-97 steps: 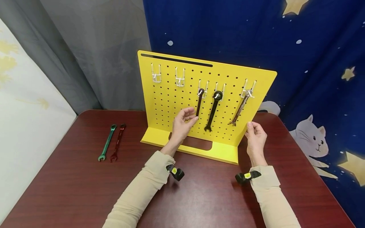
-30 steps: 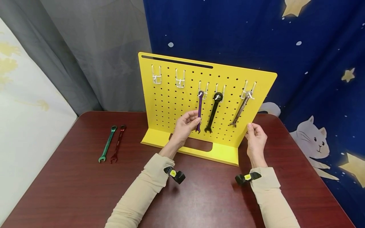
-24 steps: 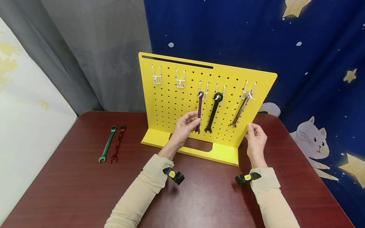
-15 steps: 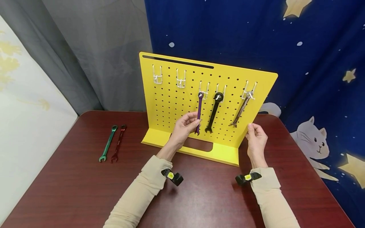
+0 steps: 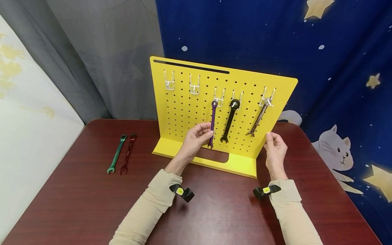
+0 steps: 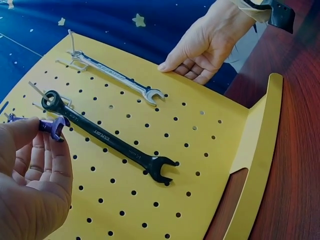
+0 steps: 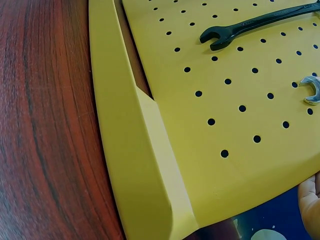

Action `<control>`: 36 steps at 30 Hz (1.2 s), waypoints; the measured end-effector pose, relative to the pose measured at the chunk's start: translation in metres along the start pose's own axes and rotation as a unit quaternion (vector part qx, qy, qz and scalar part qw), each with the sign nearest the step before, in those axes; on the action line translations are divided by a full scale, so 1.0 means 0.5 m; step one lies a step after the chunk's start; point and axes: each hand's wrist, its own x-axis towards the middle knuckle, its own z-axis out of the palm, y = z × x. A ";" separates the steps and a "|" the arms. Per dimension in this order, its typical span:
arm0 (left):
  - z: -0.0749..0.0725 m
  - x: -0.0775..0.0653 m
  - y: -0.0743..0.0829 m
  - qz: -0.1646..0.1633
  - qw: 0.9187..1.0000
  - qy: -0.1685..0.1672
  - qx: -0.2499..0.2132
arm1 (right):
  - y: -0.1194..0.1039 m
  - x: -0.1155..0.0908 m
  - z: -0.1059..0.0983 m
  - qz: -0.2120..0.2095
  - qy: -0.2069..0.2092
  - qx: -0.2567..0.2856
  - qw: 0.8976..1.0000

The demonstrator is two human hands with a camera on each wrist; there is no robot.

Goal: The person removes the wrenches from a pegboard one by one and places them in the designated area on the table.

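Note:
My left hand pinches a purple combination wrench between thumb and fingers near its open end. The wrench's ring end is right at the front of a white hook on the yellow pegboard. At the pegboard's right edge, my right hand grips the board between thumb and curled fingers. Just right of the purple wrench hangs a black wrench, and farther right a silver wrench. In the left wrist view, the purple wrench points its open jaw toward the camera.
Two more white hooks at the board's upper left bear nothing. A green wrench and a red wrench lie side by side on the dark red table to the left. Curtains hang behind.
My left hand first came to grip the purple wrench, then drew it slightly down and toward me, its ring end moving to the front of the hook. My right hand stays on the board's edge.

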 end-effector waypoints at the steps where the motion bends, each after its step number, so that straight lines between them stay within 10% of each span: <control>1: 0.000 -0.002 0.001 -0.001 1.000 -0.002 -0.001 | 0.000 0.000 0.000 0.000 -0.001 0.001 1.000; 19: -0.002 -0.021 0.021 -0.003 0.997 -0.039 -0.070 | 0.003 0.001 0.000 -0.004 -0.001 0.009 1.000; 36: -0.018 -0.034 0.019 0.010 1.000 -0.013 -0.024 | 0.004 0.000 -0.001 -0.004 0.002 0.004 1.000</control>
